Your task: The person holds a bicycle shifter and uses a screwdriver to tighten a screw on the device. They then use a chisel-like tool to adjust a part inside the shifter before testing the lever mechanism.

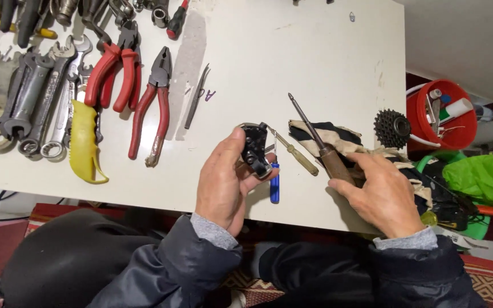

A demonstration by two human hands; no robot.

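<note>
Head view: person seated at a white table (315, 51)
Left hand (222, 182): fingers closed around a small black metal part (255, 151), held over the near table edge
Right hand (384, 194): fingers settle on a wooden-handled screwdriver (325, 149) lying on a cloth (346, 137), grip not yet closed
Progress: part in hand, screwdriver not lifted
Room: bare table beyond, pliers (154, 108) far left, near edge close

Small black metal part (255, 150) gripped upright above white table edge. Wooden-handled screwdriver (319, 142) laid diagonally across striped cloth (shaft pointing away), handle touched by fingers.
</note>
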